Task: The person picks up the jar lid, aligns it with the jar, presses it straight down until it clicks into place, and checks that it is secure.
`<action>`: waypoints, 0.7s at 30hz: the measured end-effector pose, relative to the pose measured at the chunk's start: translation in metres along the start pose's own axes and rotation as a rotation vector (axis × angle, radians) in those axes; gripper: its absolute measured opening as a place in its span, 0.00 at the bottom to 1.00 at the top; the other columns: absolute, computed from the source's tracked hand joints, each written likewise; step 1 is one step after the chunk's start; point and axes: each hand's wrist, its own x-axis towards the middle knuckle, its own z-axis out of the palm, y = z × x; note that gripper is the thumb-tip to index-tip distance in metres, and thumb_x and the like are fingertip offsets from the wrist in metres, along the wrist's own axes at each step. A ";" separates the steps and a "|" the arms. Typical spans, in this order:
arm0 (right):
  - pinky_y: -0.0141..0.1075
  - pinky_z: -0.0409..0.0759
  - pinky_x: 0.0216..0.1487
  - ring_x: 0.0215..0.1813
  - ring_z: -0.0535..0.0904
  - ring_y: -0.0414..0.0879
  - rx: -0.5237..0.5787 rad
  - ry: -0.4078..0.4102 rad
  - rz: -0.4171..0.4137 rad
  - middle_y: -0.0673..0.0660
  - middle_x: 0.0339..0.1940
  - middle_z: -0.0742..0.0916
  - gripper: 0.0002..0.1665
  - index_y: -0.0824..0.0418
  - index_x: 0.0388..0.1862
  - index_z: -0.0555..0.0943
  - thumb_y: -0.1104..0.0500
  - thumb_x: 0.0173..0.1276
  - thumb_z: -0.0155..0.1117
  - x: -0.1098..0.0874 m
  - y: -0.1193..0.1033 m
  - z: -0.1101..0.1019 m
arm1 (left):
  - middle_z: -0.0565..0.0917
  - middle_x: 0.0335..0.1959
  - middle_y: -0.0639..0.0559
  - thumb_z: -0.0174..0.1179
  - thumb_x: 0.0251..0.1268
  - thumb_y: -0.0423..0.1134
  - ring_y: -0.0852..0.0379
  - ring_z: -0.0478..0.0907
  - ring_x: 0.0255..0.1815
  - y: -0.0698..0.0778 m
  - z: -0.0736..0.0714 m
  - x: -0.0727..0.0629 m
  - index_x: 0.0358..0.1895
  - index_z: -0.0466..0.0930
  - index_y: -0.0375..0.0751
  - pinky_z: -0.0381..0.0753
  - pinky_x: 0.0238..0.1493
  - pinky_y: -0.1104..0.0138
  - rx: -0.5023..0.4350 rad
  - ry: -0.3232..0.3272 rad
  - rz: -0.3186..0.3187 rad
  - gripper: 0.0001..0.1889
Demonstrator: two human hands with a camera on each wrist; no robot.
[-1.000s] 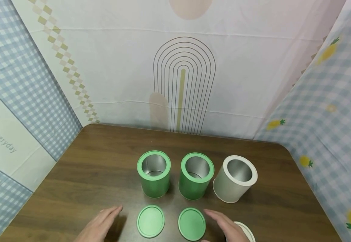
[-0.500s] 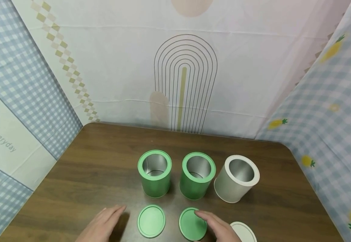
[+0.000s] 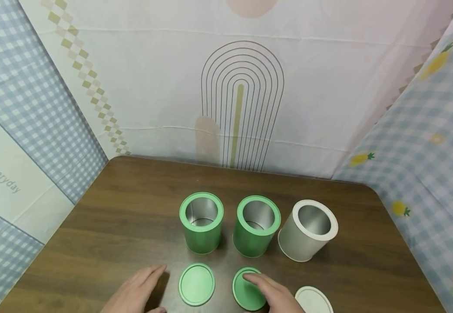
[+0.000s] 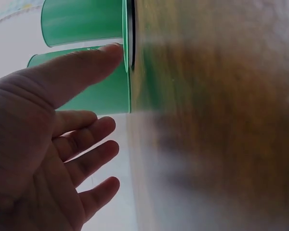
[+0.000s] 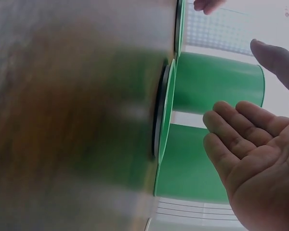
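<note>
Two round green lids lie flat in the head view, a left lid (image 3: 196, 284) and a right lid (image 3: 246, 295). My left hand (image 3: 137, 290) hovers just left of the left lid, its fingers relaxed and holding nothing; the left wrist view shows the bare palm (image 4: 29, 159). Over the right lid, covering part of it in the head view, is my right hand (image 3: 275, 295). Its fingers are spread from the thumb, and the palm (image 5: 265, 173) holds nothing. A white lid (image 3: 314, 301) lies just right of that hand.
Behind the lids stand three uncovered cans in a row: a left green can (image 3: 203, 237), a middle green can (image 3: 252, 239) and a white can (image 3: 302, 241). All sit upright on the brown wooden table (image 3: 132, 208). Patterned cloth (image 3: 163, 87) hangs along the table's back and sides.
My right hand has moved left from beside the right green lid to over it, uncovering more of the white lid. My left hand has shifted slightly right. The head view has drifted a little.
</note>
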 end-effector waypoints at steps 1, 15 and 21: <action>0.39 0.83 0.52 0.60 0.81 0.45 0.005 -0.004 0.000 0.57 0.58 0.84 0.44 0.58 0.64 0.76 0.37 0.55 0.77 0.000 0.000 0.001 | 0.81 0.54 0.49 0.77 0.40 0.58 0.52 0.80 0.50 0.000 0.000 0.000 0.62 0.76 0.32 0.85 0.45 0.56 -0.001 -0.001 -0.001 0.46; 0.32 0.79 0.56 0.62 0.78 0.41 0.033 -0.055 -0.053 0.45 0.63 0.80 0.45 0.48 0.71 0.71 0.34 0.58 0.73 -0.012 0.052 0.052 | 0.81 0.56 0.47 0.73 0.49 0.60 0.48 0.81 0.52 0.002 -0.001 0.002 0.64 0.75 0.32 0.84 0.48 0.52 -0.089 -0.182 -0.088 0.43; 0.29 0.78 0.55 0.60 0.78 0.41 0.020 -0.070 -0.150 0.52 0.60 0.82 0.42 0.58 0.68 0.73 0.37 0.63 0.71 -0.003 0.047 0.055 | 0.80 0.58 0.46 0.73 0.49 0.59 0.47 0.80 0.54 0.003 0.000 0.005 0.65 0.74 0.32 0.84 0.50 0.53 -0.116 -0.236 -0.090 0.44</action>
